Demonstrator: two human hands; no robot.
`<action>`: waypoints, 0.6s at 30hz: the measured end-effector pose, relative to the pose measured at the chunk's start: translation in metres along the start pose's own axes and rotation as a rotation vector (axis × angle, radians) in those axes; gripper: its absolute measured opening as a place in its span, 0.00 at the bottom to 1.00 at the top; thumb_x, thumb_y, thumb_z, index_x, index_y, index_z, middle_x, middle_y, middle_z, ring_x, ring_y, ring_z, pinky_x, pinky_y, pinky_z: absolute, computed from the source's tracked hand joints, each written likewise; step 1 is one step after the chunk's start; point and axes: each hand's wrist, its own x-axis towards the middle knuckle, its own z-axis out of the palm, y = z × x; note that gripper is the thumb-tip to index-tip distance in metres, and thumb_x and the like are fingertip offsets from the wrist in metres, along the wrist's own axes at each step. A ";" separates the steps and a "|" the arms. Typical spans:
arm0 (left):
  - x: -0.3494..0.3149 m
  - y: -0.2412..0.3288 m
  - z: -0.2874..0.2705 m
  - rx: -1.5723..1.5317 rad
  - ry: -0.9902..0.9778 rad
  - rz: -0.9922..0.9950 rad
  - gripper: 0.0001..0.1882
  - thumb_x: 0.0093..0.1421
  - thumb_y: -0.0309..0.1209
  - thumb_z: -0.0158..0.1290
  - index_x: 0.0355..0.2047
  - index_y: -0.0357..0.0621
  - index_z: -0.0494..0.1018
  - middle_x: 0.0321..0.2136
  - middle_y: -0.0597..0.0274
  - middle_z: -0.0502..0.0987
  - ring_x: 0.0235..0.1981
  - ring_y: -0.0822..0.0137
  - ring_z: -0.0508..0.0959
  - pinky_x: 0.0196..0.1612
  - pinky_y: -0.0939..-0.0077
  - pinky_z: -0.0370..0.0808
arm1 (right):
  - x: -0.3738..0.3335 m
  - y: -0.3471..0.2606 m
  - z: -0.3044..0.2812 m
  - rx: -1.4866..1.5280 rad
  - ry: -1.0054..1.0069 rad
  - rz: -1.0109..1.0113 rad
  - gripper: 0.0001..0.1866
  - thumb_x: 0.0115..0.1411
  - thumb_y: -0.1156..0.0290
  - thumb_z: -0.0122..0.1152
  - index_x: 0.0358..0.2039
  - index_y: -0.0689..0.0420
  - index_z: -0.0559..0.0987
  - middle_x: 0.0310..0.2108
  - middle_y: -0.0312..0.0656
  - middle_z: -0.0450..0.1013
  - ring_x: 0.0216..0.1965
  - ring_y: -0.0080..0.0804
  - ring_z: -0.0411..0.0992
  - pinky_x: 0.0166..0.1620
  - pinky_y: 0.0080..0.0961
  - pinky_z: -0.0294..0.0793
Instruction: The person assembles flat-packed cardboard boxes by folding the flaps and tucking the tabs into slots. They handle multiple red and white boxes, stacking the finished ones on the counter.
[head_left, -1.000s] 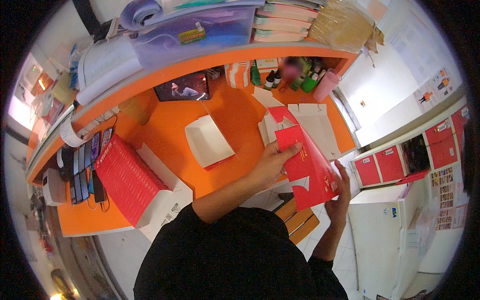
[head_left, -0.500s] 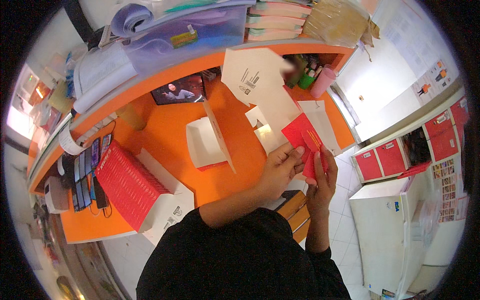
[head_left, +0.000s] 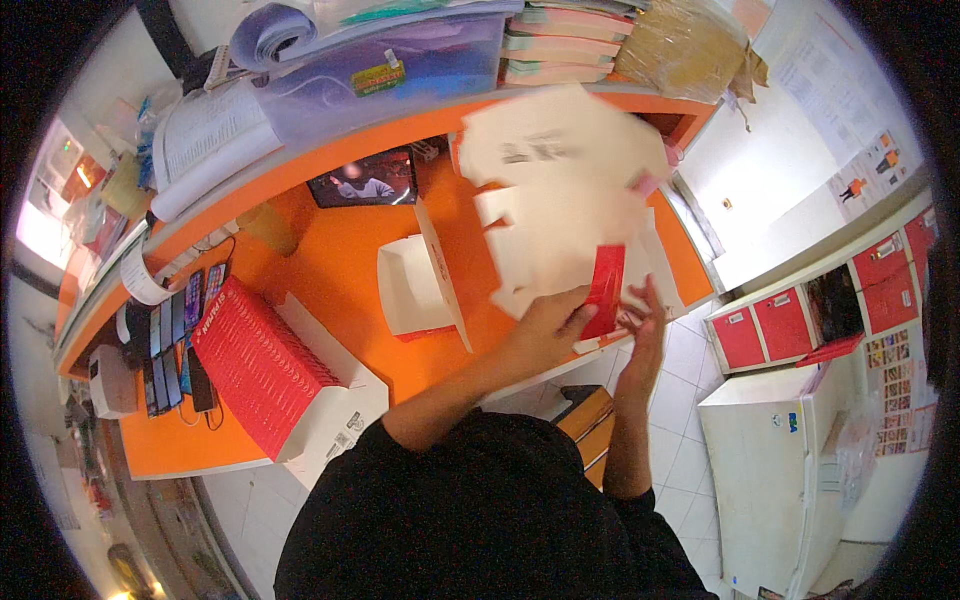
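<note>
A cardboard box blank (head_left: 560, 220), pale on the side facing me and blurred by motion, stands at the right part of the orange desk. My left hand (head_left: 550, 322) is closed on its near edge, thumb against an upright red flap (head_left: 604, 285). Just right of that flap is my right hand (head_left: 640, 335), fingers apart and a little curled; whether a fingertip touches the cardboard is unclear. To the left, a folded open box (head_left: 408, 290) with its lid raised sits on the desk. Farther left lies a stack of red box blanks (head_left: 262, 365).
The orange desk (head_left: 350, 265) carries a tablet (head_left: 365, 178) at the back and several phones (head_left: 165, 350) at the left. Above is a shelf with a purple plastic bin (head_left: 400, 60). A wooden drawer unit (head_left: 590, 425) stands below, a white fridge (head_left: 765, 460) to the right.
The blank has swung from slanted to more upright and spread its pale panels. The red flap now stands up. My right hand has loosened from the red part, its fingers spreading.
</note>
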 end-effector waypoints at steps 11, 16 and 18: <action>0.002 -0.106 -0.016 0.108 -0.117 0.091 0.15 0.64 0.31 0.43 0.49 0.37 0.67 0.38 0.51 0.76 0.38 0.60 0.76 0.44 0.68 0.71 | 0.054 0.092 0.004 -0.024 -0.286 0.048 0.12 0.62 0.68 0.51 0.47 0.54 0.72 0.51 0.42 0.58 0.55 0.34 0.58 0.51 0.27 0.66; 0.011 -0.121 -0.012 -0.131 0.009 -0.089 0.12 0.60 0.31 0.49 0.40 0.37 0.74 0.27 0.58 0.77 0.29 0.71 0.74 0.34 0.76 0.71 | 0.048 0.087 0.010 -0.222 -0.532 -0.207 0.07 0.59 0.70 0.55 0.36 0.58 0.75 0.42 0.42 0.68 0.53 0.38 0.61 0.56 0.34 0.59; 0.011 -0.120 -0.012 -0.146 -0.007 -0.071 0.11 0.60 0.32 0.50 0.38 0.38 0.76 0.24 0.61 0.77 0.26 0.75 0.72 0.31 0.78 0.70 | 0.048 0.080 0.020 -0.250 -0.477 -0.364 0.06 0.57 0.70 0.56 0.34 0.57 0.77 0.42 0.43 0.70 0.54 0.43 0.60 0.58 0.38 0.58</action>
